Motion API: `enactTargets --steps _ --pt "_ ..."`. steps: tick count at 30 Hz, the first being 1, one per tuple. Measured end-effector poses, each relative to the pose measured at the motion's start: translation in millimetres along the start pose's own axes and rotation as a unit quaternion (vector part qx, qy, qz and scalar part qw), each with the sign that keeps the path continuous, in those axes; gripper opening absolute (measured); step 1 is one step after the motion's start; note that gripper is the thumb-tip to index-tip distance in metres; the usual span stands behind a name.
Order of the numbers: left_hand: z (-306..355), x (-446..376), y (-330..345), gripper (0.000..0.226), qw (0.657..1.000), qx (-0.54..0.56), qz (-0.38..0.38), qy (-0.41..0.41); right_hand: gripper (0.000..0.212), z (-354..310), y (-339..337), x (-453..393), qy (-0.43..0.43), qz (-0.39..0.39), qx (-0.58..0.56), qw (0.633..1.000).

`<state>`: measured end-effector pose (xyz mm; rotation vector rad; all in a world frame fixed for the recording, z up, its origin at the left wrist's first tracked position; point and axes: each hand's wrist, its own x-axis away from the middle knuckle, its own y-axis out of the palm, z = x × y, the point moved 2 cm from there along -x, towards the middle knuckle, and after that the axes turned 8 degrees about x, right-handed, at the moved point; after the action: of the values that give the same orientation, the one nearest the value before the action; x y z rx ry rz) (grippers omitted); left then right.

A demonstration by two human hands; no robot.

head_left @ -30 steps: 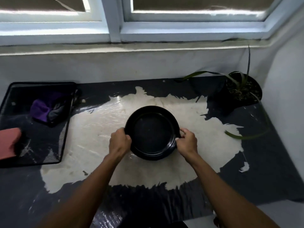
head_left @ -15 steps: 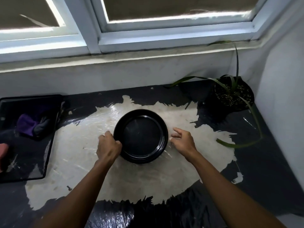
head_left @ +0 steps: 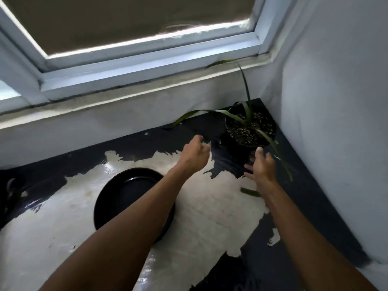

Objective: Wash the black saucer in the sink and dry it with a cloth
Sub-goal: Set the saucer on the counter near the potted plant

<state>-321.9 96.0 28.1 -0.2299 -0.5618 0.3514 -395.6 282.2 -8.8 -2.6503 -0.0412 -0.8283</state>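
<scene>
Hands reach together toward the potted plant [head_left: 249, 129] at about 1 o'clock, in the far corner under the window — probably to take the pot from both sides. The left hand [head_left: 194, 155] comes at it from 9 o'clock with fingers [head_left: 198, 140] loosely curled, holding nothing; the right hand [head_left: 261, 166] comes from 6 o'clock with palm turned inward and fingers [head_left: 260, 152] spread, also empty and close to the pot's near wall, whether touching I cannot tell.

One black saucer [head_left: 128, 192] lies flat and right way up on the surface [head_left: 210, 206], at about 8 o'clock from the plant, half under the left forearm, with no hand on it. It sits on the pale worn patch in the dark coating, which looks glossy, perhaps wet. My guess is the saucer belongs under the pot, which would explain why both hands go for the plant.

Count: one saucer, one pot with a few long leaves, two hands. No sink or cloth shows here.
</scene>
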Motion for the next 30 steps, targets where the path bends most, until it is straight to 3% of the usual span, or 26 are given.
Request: enactTargets --steps 3,9,12,23,30 --pt "17 -36 29 0.05 0.996 0.073 -0.026 -0.042 0.056 -8 -7 -18 -0.004 -0.009 -0.006 1.0" --pt "10 -94 59 0.065 0.991 0.115 -0.035 -0.067 0.028 -14 -6 -32 -0.032 -0.014 -0.02 0.999" --pt "5 -103 65 0.055 0.99 0.128 -0.028 -0.05 0.018 -15 -5 -33 -0.049 -0.004 -0.031 0.998" --pt "23 -51 41 0.023 0.984 0.177 -0.005 -0.028 0.019 -18 -6 -8 -0.082 -0.004 -0.032 0.996" --pt "19 16 -18 0.023 0.963 0.266 0.038 0.007 0.018 -36 2 52 -0.138 -0.061 -0.023 0.988"
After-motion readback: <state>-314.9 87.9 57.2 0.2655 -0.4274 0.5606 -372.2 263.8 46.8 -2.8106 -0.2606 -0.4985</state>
